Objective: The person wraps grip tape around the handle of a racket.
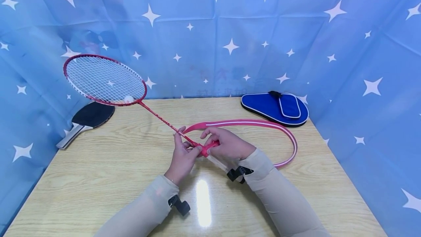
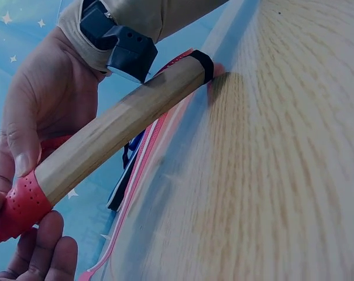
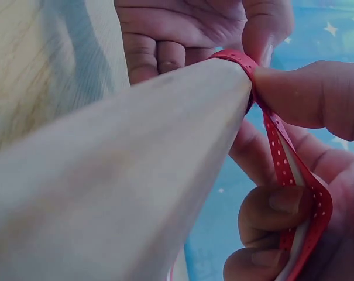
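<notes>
A red and white badminton racket slants up to the left, its strung head raised above the table's back left. My left hand pinches it where the shaft meets the handle. Red perforated grip tape wraps the top of the bare wooden handle, whose end has a black band. My right hand grips the tape beside the wrap, with fingers curled round the strip and thumb at the handle. The tape's long free length, with a white line, loops over the table to the right.
A black table tennis bat lies at the back left. A white ball shows at the lower edge of the racket head. A blue bat case lies at the back right. A star-patterned blue curtain surrounds the wooden table.
</notes>
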Tool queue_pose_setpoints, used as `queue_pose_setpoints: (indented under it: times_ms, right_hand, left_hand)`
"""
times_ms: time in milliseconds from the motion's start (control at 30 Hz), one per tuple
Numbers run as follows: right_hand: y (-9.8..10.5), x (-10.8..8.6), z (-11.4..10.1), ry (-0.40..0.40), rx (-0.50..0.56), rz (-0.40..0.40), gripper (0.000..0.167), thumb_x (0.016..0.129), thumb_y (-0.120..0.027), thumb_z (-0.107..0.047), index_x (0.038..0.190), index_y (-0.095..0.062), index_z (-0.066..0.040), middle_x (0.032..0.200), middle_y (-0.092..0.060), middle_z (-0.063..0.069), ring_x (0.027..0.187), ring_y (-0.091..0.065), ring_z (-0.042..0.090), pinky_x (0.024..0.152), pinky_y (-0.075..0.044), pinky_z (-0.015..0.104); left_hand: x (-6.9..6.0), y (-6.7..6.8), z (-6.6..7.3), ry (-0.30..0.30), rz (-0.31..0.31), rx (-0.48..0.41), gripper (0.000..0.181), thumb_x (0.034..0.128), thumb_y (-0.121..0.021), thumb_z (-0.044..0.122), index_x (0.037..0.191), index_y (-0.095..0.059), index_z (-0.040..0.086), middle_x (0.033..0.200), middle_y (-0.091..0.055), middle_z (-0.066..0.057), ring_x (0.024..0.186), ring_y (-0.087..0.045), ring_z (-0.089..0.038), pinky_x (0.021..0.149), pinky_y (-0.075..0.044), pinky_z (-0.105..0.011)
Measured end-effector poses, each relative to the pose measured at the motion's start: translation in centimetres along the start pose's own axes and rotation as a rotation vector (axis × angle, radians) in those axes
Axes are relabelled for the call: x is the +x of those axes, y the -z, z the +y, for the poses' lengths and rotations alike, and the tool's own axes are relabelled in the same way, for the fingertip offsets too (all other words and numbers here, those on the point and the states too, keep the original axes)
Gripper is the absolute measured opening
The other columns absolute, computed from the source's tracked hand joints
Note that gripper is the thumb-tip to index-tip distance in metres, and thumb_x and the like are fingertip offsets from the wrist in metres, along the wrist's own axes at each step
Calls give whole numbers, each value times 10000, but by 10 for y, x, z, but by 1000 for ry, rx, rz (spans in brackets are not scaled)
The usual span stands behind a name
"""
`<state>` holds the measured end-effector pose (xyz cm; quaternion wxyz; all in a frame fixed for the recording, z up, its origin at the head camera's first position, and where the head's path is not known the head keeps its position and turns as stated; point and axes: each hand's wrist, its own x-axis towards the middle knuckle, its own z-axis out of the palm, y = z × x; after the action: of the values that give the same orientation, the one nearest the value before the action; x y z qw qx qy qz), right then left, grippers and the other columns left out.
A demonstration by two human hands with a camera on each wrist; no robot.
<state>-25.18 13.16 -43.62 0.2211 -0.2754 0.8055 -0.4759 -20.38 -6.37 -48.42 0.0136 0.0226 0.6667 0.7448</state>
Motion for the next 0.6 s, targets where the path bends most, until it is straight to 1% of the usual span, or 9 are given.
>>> queue_pose_setpoints:
  times_ms: [67,233,333,433,500,600]
  right_hand:
    - [-1,1,0,-6,-5,18,417,921,-793,-38,1251,-570,-161,997,-781,-8,909,-715,234,863,-584,375]
    - [-3,1,-2,-11,-17,45,434,881,-819,-2,1210,-582,-157,979,-754,12,856,-710,226,796,-607,349]
    - [-3,1,-3,-9,-10,45,434,877,-814,12,1208,-582,-144,980,-746,35,841,-704,231,769,-608,340]
    - [-3,1,-2,-13,-7,39,414,895,-783,21,1213,-582,-152,998,-749,30,853,-696,234,765,-596,339]
    - [-2,1,-2,-18,-5,36,395,911,-753,26,1218,-581,-152,1017,-756,17,884,-696,231,784,-590,340]
    - [-1,1,-1,-16,3,30,374,931,-710,31,1251,-572,-105,1040,-767,5,934,-694,235,816,-576,348]
  left_hand:
    - [0,0,0,9,-5,8,882,950,-649,-39,1616,-123,203,1022,-636,-207,788,-756,-235,798,-653,-379]
    - [-1,0,0,9,-24,12,994,934,-726,-20,1635,-88,278,1009,-662,-191,821,-756,-250,783,-650,-339]
    - [-1,0,-1,-3,-24,20,1012,926,-731,-33,1636,-79,275,1001,-674,-195,840,-754,-249,778,-641,-308]
    - [-1,-1,-1,-10,-19,14,1002,924,-711,-54,1633,-79,266,994,-677,-204,834,-753,-252,774,-637,-301]
    - [0,-1,-1,-12,-14,5,1000,919,-703,-70,1627,-85,271,993,-676,-205,833,-754,-256,775,-637,-303]
    - [0,-1,-1,-9,-10,3,994,915,-695,-80,1620,-90,273,996,-679,-203,835,-759,-258,774,-636,-299]
